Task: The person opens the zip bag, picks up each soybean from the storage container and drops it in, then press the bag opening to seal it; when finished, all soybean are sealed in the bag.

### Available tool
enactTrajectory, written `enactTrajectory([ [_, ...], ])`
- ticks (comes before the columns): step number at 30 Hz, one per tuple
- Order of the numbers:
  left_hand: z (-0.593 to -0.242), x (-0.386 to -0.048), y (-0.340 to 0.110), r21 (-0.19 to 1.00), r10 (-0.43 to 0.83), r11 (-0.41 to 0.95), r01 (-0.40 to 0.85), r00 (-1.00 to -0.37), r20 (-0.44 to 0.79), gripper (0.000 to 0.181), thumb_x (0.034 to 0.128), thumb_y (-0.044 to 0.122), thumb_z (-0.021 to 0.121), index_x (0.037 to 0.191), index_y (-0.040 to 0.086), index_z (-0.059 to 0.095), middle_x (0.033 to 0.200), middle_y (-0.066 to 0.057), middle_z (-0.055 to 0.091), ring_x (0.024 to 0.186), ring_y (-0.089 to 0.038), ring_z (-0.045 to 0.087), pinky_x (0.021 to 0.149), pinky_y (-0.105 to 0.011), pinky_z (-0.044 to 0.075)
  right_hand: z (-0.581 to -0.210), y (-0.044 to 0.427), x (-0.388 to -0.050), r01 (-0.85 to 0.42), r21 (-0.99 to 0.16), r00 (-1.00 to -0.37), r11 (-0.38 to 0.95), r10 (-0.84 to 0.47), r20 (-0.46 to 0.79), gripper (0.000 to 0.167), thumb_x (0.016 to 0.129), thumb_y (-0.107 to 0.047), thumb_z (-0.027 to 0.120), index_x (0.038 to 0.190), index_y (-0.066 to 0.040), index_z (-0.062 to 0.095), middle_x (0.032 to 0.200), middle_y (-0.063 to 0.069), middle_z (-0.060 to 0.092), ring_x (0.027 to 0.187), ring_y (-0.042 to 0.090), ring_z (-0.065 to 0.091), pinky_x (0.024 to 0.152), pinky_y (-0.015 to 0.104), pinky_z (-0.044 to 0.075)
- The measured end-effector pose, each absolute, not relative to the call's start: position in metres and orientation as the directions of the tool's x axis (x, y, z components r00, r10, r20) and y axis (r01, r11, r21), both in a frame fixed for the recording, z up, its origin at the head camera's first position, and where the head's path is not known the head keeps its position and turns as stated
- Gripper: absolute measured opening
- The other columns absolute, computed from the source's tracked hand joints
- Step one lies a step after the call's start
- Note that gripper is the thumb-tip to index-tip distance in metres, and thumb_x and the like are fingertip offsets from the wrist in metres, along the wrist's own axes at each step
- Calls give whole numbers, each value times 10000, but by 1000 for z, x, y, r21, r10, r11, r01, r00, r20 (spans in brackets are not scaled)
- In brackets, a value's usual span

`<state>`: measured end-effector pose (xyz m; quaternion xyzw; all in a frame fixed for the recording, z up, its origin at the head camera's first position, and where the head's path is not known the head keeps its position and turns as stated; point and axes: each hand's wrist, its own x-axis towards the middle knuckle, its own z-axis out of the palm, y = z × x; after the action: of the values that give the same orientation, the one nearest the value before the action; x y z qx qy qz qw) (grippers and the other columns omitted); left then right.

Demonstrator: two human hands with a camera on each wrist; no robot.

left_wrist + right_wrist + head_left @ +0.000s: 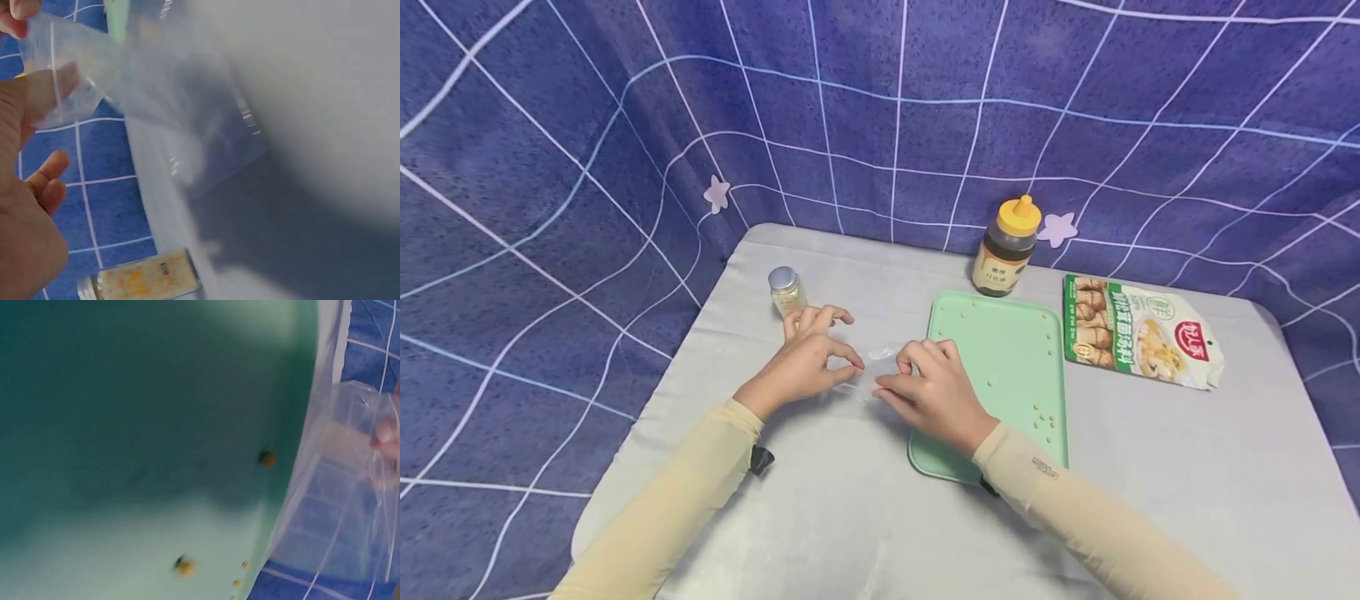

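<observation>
A clear zip-type plastic bag (880, 363) is held between the two hands, above the table left of the green tray (992, 350). My left hand (808, 358) pinches one side of it between thumb and index finger, its other fingers spread. From the other side, the right hand (936, 387) pinches the bag's edge. In the left wrist view the bag (212, 119) hangs down over the table, and a finger shows through the plastic. The right wrist view has the see-through bag (350, 450) at the right edge, with fingertips (387, 434) on it.
A small silver-lidded jar (786, 290) stands just behind the left hand. Behind the tray is a yellow-capped bottle (1006, 250); a green-and-white food pouch (1142, 333) lies to the right. Several small yellowish pellets (1043, 418) are scattered on the tray. A blue gridded curtain (865, 125) hangs behind.
</observation>
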<state>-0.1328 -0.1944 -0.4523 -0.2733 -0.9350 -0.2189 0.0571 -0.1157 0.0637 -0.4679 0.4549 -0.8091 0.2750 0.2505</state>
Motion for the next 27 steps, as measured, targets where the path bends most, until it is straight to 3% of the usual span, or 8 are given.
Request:
enactTrajectory([
  [4,-457,-134,-194,375,484,751,543,-840,246,56,832,300,843,869,337,822,1347,-49,488,1151,-275,374,1013,-585,131,-467,92,-114,-877,-296,-466,379,-519,717,154,823,-273,858,956,-197,836,889,-26,472,803,226,470,758,421,308],
  [7,-456,-137,-194,371,481,748,550,-835,267,65,835,304,838,882,346,821,1345,-36,484,1153,-275,373,999,-588,146,-461,126,-112,-868,-370,-488,331,-434,757,200,743,-163,887,932,-125,832,842,8,464,783,229,440,756,376,311],
  [10,-455,-142,-194,376,483,744,553,-833,269,62,846,316,826,897,351,821,1349,-35,480,1162,-278,369,992,-593,148,-452,170,-106,-806,-499,-590,316,-368,719,259,675,37,880,918,-16,809,788,48,480,749,213,443,724,297,362],
  [14,-454,-147,-190,391,495,729,562,-827,267,49,854,321,824,896,345,821,1347,-50,484,1157,-291,370,998,-604,135,-454,233,-94,-625,-672,-781,397,-296,551,304,661,184,847,925,43,792,711,28,507,669,168,437,594,239,377],
  [18,-452,-144,-198,411,471,721,558,-830,299,86,818,251,857,863,318,825,1318,-77,504,1109,-310,382,975,-601,131,-476,268,-90,-480,-737,-876,475,-298,378,232,741,111,845,940,-2,807,671,-36,523,624,134,443,554,212,377],
  [27,-458,-149,-183,443,495,669,597,-802,334,117,805,202,870,864,296,833,1306,-74,513,1089,-319,390,964,-604,118,-513,293,-84,-362,-689,-921,628,-356,159,138,826,-113,849,961,-136,833,717,-109,570,617,104,491,578,202,436],
])
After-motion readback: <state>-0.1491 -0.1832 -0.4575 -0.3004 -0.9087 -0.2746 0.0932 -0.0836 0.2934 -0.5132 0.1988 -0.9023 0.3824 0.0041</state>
